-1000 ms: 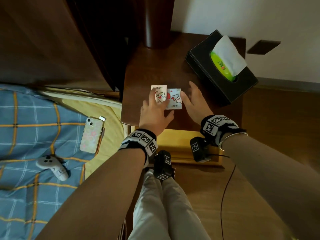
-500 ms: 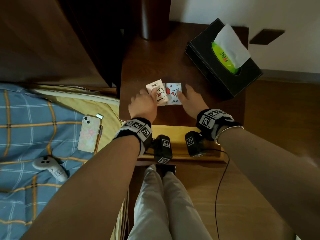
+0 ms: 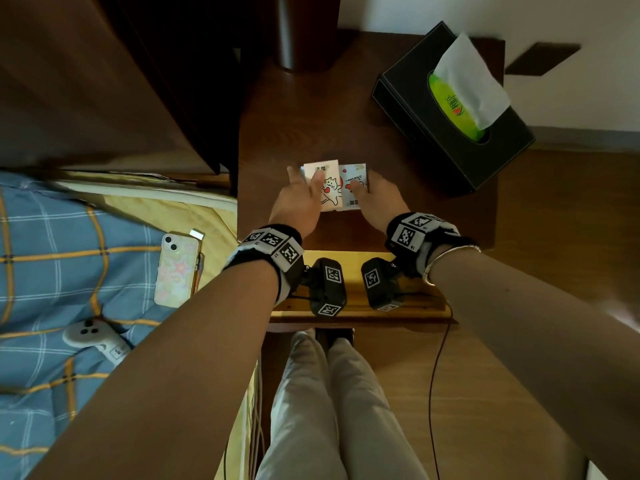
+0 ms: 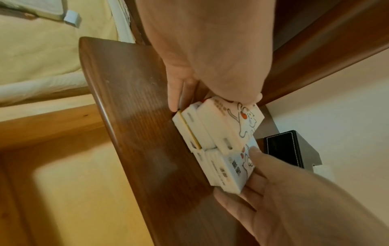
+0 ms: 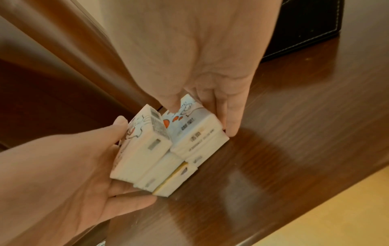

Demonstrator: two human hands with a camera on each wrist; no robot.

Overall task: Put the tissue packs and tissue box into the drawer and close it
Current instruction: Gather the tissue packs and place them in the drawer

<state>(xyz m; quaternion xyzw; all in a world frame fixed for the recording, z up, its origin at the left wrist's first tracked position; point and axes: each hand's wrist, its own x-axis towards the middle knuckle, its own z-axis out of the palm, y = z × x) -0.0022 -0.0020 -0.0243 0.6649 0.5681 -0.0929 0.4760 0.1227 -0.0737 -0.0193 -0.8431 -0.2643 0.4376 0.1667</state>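
Your left hand (image 3: pixel 300 202) and right hand (image 3: pixel 375 201) clamp the tissue packs (image 3: pixel 334 187) between them on the nightstand top (image 3: pixel 304 116): two side-by-side stacks, thumbs on top, fingers curled along the outer edges. Left stack tilts upward. Tissue box (image 3: pixel 450 109) sits well apart at the far right corner. Drawer (image 3: pixel 356 306) stands open beneath your wrists.
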